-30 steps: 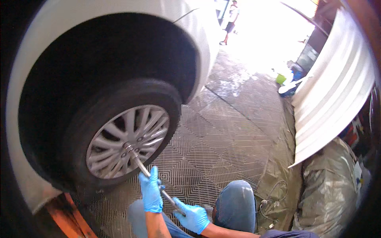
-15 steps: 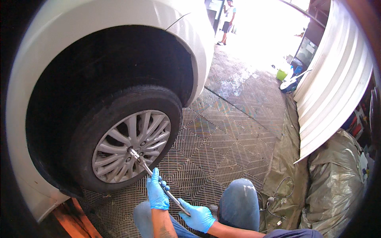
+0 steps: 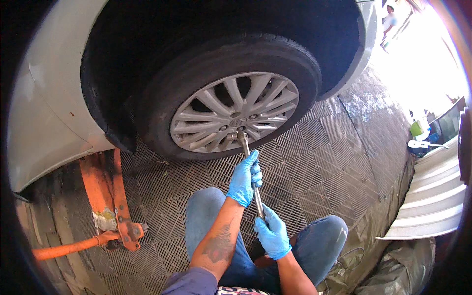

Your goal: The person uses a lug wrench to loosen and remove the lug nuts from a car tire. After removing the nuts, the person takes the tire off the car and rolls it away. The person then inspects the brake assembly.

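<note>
Both my blue-gloved hands hold a long silver socket wrench (image 3: pixel 257 197). My left hand (image 3: pixel 242 181) wraps around the handle below its head, and my right hand (image 3: pixel 273 236) is closed around the lower end. At the top, the wrench head overlaps the lower hub area of a silver alloy wheel (image 3: pixel 208 101), near the lug nuts. Whether the socket sits on a nut I cannot tell. Around the wheel is a black tyre (image 3: pixel 160 115), mounted under the dark arch of a white car (image 3: pixel 54 93).
An orange floor jack (image 3: pixel 129 231) with an orange handle stands at the left beside the car. Patterned floor grating (image 3: pixel 339 152) lies around the wheel. At the right are a corrugated white panel (image 3: pixel 423 199), a tarp (image 3: pixel 400 270) and a green container (image 3: pixel 418 129). A person (image 3: pixel 389 22) is far off.
The view has shifted, so wheel and hands sit farther right and the jack shows more. The wrench now points more steeply upward. Both hands keep their hold on it.
</note>
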`<action>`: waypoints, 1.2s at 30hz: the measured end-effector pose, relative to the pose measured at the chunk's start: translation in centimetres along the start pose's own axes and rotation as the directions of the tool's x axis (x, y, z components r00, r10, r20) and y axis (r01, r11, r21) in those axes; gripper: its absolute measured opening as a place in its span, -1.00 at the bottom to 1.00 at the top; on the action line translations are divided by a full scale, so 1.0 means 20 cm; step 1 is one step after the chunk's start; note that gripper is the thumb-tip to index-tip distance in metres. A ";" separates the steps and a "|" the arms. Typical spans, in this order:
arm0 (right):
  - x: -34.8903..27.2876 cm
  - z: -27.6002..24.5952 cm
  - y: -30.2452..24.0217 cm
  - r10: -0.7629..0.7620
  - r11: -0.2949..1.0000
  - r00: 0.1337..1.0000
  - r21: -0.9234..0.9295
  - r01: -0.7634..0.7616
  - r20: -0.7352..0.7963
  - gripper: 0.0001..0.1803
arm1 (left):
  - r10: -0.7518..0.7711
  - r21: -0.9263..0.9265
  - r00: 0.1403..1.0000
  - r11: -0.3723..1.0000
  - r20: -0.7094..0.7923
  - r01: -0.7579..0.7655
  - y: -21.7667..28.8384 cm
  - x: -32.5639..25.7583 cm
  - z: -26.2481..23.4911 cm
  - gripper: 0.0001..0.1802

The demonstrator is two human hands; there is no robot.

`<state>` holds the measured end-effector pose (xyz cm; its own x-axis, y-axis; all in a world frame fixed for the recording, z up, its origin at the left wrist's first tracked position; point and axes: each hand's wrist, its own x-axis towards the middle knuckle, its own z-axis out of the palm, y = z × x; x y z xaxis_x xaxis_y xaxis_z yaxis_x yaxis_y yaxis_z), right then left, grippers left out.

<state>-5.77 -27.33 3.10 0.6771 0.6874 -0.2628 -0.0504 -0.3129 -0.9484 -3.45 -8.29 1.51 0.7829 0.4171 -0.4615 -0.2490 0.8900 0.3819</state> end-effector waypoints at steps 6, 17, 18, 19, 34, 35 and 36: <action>-0.02 -0.01 -0.10 0.253 0.945 0.965 0.194 -0.263 0.076 -0.53 | 0.164 -0.045 0.976 0.984 -0.143 -0.172 -0.01 0.19 -0.10 -0.54; 0.02 -0.01 0.01 0.189 0.958 0.980 0.208 -0.197 0.056 -0.51 | 0.224 0.088 0.959 0.973 -0.172 -0.211 0.05 0.46 -0.15 -0.60; 0.01 0.00 0.02 0.174 0.960 0.983 0.212 -0.184 0.065 -0.51 | 0.170 0.023 0.965 0.985 -0.200 -0.169 0.07 0.48 -0.17 -0.61; 0.01 0.01 0.02 0.175 0.956 0.981 0.223 -0.191 0.086 -0.50 | 0.180 0.038 0.961 0.984 -0.210 -0.176 0.08 0.50 -0.19 -0.61; 0.07 0.04 0.01 0.163 0.984 0.986 0.072 -0.164 0.020 -0.50 | 0.215 0.050 0.966 0.977 -0.147 -0.210 0.10 0.60 -0.18 -0.66; 0.10 0.03 0.00 0.170 0.984 0.985 0.040 -0.171 0.034 -0.50 | 0.255 0.087 0.949 0.966 -0.185 -0.243 0.11 0.62 -0.18 -0.66; 0.11 0.02 0.00 0.222 0.971 0.973 0.076 -0.226 0.058 -0.51 | 0.294 0.125 0.930 0.954 -0.219 -0.272 0.11 0.63 -0.18 -0.67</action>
<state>-4.54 -25.43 2.50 0.6052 0.6376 -0.4767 -0.2576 -0.4097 -0.8751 3.74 -0.37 -6.29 0.5300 0.6902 -0.4926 -0.3792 0.7125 0.5904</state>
